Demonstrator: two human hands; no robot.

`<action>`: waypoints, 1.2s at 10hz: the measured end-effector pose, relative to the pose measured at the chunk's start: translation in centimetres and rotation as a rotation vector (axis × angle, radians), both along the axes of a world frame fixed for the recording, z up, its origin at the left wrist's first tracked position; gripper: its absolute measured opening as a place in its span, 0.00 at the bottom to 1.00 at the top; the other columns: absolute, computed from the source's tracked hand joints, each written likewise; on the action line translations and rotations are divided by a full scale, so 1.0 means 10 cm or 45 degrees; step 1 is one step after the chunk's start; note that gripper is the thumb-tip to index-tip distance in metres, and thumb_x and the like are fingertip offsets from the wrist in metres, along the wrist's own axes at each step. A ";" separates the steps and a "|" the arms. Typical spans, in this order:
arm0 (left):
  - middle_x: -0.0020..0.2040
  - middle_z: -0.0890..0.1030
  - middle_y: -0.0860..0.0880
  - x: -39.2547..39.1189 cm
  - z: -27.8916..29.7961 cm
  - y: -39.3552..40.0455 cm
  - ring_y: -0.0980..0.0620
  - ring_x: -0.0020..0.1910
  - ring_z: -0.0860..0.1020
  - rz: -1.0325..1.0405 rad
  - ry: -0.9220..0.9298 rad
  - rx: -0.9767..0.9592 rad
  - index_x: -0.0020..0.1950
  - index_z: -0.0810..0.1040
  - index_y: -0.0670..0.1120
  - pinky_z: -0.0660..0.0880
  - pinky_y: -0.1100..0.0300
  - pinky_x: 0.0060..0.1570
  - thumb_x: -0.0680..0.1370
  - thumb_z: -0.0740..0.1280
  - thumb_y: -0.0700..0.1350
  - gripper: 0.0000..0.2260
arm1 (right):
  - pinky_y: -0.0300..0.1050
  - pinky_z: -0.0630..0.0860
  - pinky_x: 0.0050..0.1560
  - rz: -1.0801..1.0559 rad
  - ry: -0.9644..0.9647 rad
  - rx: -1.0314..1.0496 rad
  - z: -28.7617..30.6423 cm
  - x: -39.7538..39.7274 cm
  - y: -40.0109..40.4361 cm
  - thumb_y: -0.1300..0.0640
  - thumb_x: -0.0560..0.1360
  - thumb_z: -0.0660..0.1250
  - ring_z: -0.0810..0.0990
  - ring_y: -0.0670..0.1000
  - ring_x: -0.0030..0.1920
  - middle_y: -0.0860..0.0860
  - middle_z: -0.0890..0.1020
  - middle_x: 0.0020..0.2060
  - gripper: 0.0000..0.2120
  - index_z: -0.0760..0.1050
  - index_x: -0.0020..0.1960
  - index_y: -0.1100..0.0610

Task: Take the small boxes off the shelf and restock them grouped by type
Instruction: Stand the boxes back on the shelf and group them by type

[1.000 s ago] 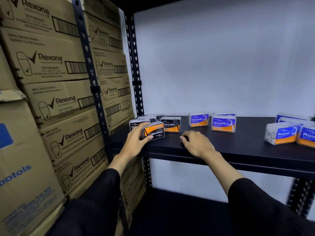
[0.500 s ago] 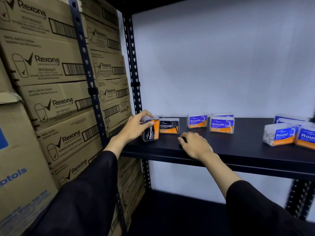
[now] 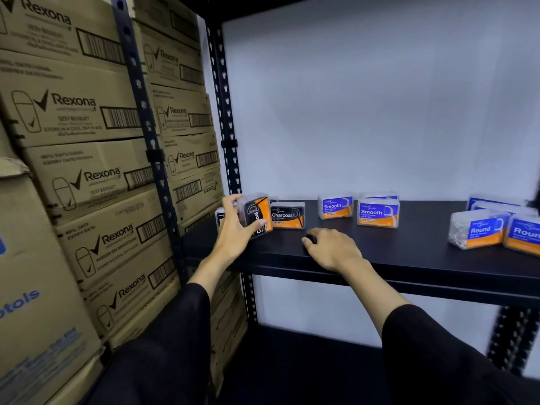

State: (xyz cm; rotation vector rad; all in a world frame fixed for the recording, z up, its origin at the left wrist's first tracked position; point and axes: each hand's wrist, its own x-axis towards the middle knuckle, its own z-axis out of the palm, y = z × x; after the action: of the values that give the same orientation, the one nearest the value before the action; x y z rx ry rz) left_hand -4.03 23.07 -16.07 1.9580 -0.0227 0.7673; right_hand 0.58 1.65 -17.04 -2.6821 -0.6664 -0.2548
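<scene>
On the black shelf [image 3: 409,258] my left hand [image 3: 233,232] grips a black-and-orange Charcoal box [image 3: 257,216], turned on its end and tilted, at the shelf's left end. Another Charcoal box [image 3: 287,215] stands upright just right of it, and one more [image 3: 219,217] is mostly hidden behind my left hand. Two blue Smooth boxes [image 3: 335,206] [image 3: 377,213] stand in the middle. Blue Round boxes [image 3: 476,230] [image 3: 524,235] sit at the right. My right hand [image 3: 333,248] rests on the shelf near its front edge, fingers curled, holding nothing.
Stacked Rexona cartons [image 3: 87,176] fill the neighbouring rack on the left, behind a perforated black upright [image 3: 140,92]. The shelf's own upright [image 3: 226,127] stands at its back left corner. A white wall [image 3: 380,97] backs the shelf. Dark floor space lies below.
My left hand lifted the Charcoal box from lying near the front edge, turned it on end and carried it back toward the other Charcoal boxes. My right hand stayed put.
</scene>
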 end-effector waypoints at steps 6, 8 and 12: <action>0.63 0.74 0.52 0.09 0.26 0.27 0.50 0.64 0.69 -0.153 0.389 0.807 0.61 0.72 0.61 0.65 0.48 0.67 0.76 0.69 0.47 0.17 | 0.54 0.59 0.71 0.022 0.082 -0.063 0.01 0.02 0.01 0.47 0.81 0.50 0.66 0.55 0.70 0.53 0.69 0.71 0.23 0.66 0.72 0.53; 0.68 0.71 0.54 -0.07 -0.15 -0.03 0.50 0.65 0.63 0.404 -0.049 1.062 0.70 0.70 0.54 0.62 0.51 0.67 0.78 0.66 0.49 0.20 | 0.53 0.60 0.70 0.019 0.073 -0.044 0.00 0.02 0.01 0.47 0.81 0.50 0.67 0.55 0.69 0.52 0.71 0.69 0.22 0.67 0.71 0.52; 0.74 0.64 0.55 0.13 -0.27 0.05 0.52 0.78 0.48 0.352 0.010 0.596 0.65 0.71 0.53 0.58 0.46 0.71 0.75 0.70 0.54 0.21 | 0.53 0.60 0.70 0.030 0.058 -0.040 -0.01 0.03 0.01 0.47 0.81 0.50 0.68 0.55 0.69 0.53 0.71 0.70 0.22 0.67 0.71 0.53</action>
State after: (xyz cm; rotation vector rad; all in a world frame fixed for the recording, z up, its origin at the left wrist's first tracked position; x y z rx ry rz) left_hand -2.76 23.59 -18.73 2.4415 0.0820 1.0013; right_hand 0.88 1.71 -17.10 -2.6997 -0.6932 -0.1774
